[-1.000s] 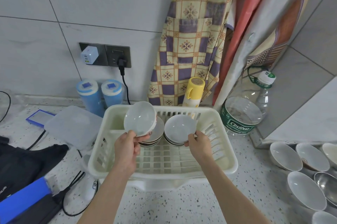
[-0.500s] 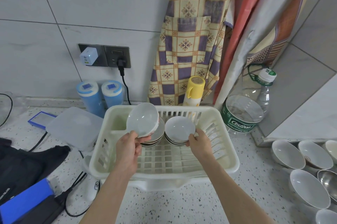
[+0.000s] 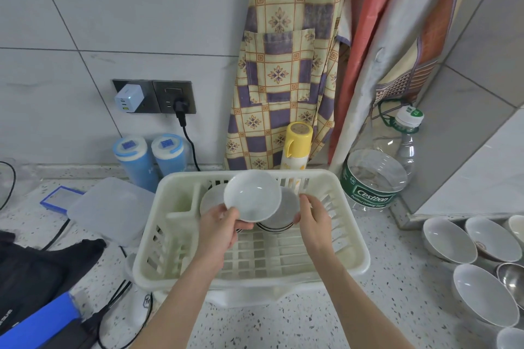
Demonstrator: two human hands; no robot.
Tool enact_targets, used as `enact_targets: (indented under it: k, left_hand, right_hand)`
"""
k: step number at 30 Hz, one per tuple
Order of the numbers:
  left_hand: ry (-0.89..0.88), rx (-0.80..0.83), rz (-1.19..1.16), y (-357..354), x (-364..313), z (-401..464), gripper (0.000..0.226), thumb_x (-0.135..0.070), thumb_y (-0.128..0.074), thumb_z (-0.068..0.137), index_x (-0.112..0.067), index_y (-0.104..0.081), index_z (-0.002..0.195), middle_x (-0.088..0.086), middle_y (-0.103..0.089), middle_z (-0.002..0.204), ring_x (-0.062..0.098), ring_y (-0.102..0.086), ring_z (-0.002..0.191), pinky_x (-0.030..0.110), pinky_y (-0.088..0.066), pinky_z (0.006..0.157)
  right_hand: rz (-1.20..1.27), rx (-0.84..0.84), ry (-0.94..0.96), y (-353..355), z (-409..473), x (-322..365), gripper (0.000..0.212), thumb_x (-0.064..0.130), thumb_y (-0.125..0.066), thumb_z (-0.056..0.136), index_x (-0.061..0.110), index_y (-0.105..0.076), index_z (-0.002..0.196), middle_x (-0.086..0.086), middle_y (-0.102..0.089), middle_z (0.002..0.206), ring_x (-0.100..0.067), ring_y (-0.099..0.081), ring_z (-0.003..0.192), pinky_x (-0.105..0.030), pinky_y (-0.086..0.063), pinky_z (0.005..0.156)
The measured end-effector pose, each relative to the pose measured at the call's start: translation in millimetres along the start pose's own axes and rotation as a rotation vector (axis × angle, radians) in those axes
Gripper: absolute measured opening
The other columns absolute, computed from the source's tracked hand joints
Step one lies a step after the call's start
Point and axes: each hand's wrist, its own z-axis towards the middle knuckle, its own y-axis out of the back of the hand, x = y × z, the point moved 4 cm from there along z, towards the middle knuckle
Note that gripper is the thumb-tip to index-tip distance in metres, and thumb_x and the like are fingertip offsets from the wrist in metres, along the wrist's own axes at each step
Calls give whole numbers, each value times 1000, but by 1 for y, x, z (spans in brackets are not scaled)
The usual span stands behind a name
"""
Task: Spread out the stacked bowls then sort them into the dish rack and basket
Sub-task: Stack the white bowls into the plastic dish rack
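A cream plastic dish rack [image 3: 351,249] stands on the speckled counter. My left hand [image 3: 219,225] grips a white bowl [image 3: 252,196] by its lower rim, held tilted above the rack's middle. Behind it, two groups of white bowls lean in the rack: one at the left [image 3: 211,198], one at the right [image 3: 287,208]. My right hand [image 3: 313,216] rests against the rim of the right stack, fingers loosely curled. Several more white bowls [image 3: 448,241] lie spread on the counter at the right, with a steel bowl [image 3: 513,277] among them.
Two blue canisters [image 3: 139,161], a translucent lid [image 3: 110,206] and a yellow spray can [image 3: 296,147] flank the rack's back. A large water bottle [image 3: 374,178] lies to the right. Dark bags [image 3: 31,277] and cables lie at left. Aprons hang on the wall.
My left hand has carried its bowl rightward, from over the left stack to in front of the right stack. My right hand stayed at the right stack's rim.
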Motion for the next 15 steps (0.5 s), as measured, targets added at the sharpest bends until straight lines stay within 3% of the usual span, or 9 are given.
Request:
enact_targets:
  k: [4, 6, 10, 13, 15]
  left_hand:
    - [-13, 51, 93, -28, 1, 5, 24, -10, -49, 90, -16, -63, 109, 15, -74, 65, 7, -30, 30, 18, -28, 33]
    - [-26, 70, 111, -37, 2, 6, 21, -11, -51, 90, -15, -64, 107, 14, -74, 64, 6, -34, 29, 17, -29, 33]
    - [-18, 98, 129, -46, 7, 11, 20, -14, -53, 90, -19, -62, 107, 11, -75, 65, 5, -41, 30, 18, -31, 34]
    - [-2, 107, 138, -46, 14, 11, 20, -26, -57, 94, -24, -53, 114, 8, -77, 72, 9, -37, 32, 21, -32, 36]
    - [27, 124, 166, -44, 20, 9, 21, -37, -55, 96, -21, -54, 109, 6, -77, 70, 10, -36, 32, 20, -29, 35]
  right_hand:
    - [18, 62, 80, -3, -3, 6, 27, 48, -43, 89, 36, -65, 99, 12, -66, 66, 2, -60, 63, -13, -43, 58]
    - [-31, 68, 82, -5, -2, 5, 13, 34, -48, 89, 38, -60, 86, 17, -60, 57, 0, -53, 53, -13, -40, 51]
    - [-103, 21, 48, -2, 5, -5, 26, 16, -48, 88, 35, -50, 71, 15, -47, 47, -3, -41, 47, -22, -32, 49]
    - [-128, -3, 7, -2, 6, -8, 14, 18, -46, 90, 25, -59, 91, 8, -57, 58, -8, -49, 53, -22, -35, 49]
    - [-158, 9, -10, -2, 7, -11, 20, 20, -44, 93, 25, -58, 106, 1, -65, 68, -10, -57, 61, -23, -38, 51]
